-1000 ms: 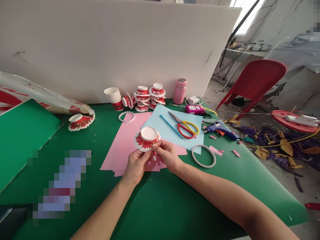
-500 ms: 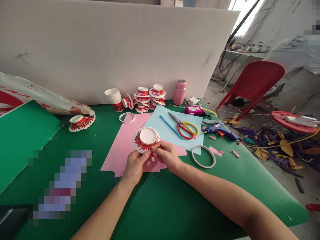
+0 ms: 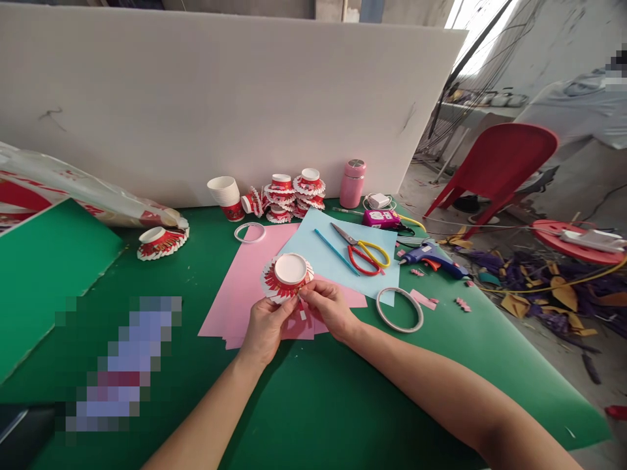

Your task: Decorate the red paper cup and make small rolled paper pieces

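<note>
Held just left of frame centre, over the pink paper sheets [image 3: 245, 287]: one red-and-white paper cup with its wall cut into fanned strips [image 3: 287, 277], base up, pinched at its lower edge by the left hand [image 3: 265, 326] and the right hand [image 3: 328, 307], both closed on it with fingertips. Likely to tear or crease a thin strip if pinched too hard; could also slip and drop onto the green surface [image 3: 318, 405], given so light a grip. Counted: two white tape rings [image 3: 400, 309], one pair of red-and-yellow scissors [image 3: 365, 251], one blue glue gun [image 3: 434, 256], one pink bottle [image 3: 353, 183], one light blue sheet [image 3: 318, 251].
</note>
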